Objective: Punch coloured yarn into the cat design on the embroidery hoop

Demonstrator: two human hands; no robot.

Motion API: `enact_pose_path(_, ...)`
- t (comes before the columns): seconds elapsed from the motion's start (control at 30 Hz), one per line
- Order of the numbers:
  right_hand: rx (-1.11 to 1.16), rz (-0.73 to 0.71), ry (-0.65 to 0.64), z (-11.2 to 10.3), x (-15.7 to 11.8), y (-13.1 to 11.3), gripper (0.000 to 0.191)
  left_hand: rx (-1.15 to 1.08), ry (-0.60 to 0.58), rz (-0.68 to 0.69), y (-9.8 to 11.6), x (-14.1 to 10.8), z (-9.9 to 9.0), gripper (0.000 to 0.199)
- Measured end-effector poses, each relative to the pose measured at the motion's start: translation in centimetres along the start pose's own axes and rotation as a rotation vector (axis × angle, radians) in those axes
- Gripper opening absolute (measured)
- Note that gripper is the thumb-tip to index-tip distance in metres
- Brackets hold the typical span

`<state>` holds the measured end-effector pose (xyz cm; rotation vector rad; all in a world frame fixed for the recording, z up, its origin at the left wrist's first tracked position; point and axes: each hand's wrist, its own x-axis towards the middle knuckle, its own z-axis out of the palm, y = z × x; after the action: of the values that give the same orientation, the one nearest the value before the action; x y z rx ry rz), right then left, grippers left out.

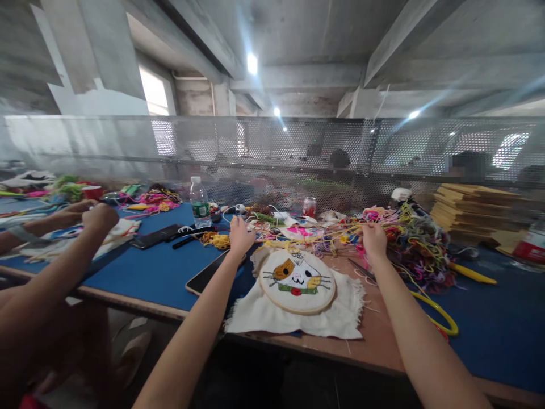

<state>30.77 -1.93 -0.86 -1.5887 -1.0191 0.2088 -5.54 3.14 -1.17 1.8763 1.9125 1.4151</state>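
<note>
Yellow yarn [283, 244] stretched between left hand [242, 237] and right hand [374, 241], fingers of both pinched on it. Cat embroidery [298, 281] between the forearms. Tangled heap [419, 247] beside right hand: hard pulling could snag strands, tighten knots.

A big blue table [140, 278] has a clear bottle with a green label [200, 209] near its back edge. A flat black thing [155, 237] lies left of the bottle, closer to the front edge. A red and silver can [310, 207] stands near the back edge, by a gray wall full of little holes [272, 139]. A tall yellow-brown pile [472, 210] sits toward the back on the right. A red cup [92, 193] is at the back left.
</note>
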Motion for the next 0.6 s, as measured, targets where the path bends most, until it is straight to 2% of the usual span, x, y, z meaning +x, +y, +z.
enact_pose_path(0.07, 0.116, 0.067, 0.026, -0.2, 0.3, 0.2, 0.037, 0.157, -0.055, 0.068, 0.1, -0.5, 0.1, 0.056)
enact_pose_path(0.13, 0.094, 0.045, 0.020, -0.4, 0.2, 0.3, 0.039, 0.246, -0.202, 0.083, 0.3, -0.9, 0.0, 0.040)
enact_pose_path(0.23, -0.213, -0.136, 0.002, -0.1, -1.2, -0.2, 0.040, 0.313, -0.403, 0.138, 0.9, -1.6, -0.1, 0.026)
enact_pose_path(0.3, -0.420, -0.306, -0.029, 0.7, -2.6, -1.1, 0.041, 0.320, -0.407, 0.227, 1.7, -2.0, -0.1, 0.027)
enact_pose_path(0.37, -0.478, -0.446, -0.161, 2.0, -4.0, -2.2, 0.038, 0.288, -0.361, 0.315, 2.6, -2.4, 0.3, 0.032)
enact_pose_path(0.43, -0.430, -0.550, -0.366, 3.7, -5.1, -3.0, 0.033, 0.243, -0.370, 0.391, 3.4, -2.5, 0.9, 0.035)
enact_pose_path(0.53, -0.425, -0.644, -0.662, 6.1, -6.1, -3.4, 0.030, 0.154, -0.512, 0.505, 4.0, -2.5, 2.4, 0.034)
enact_pose_path(0.6, -0.490, -0.660, -0.777, 7.1, -6.4, -3.3, 0.024, 0.096, -0.577, 0.559, 4.0, -2.7, 3.6, 0.029)
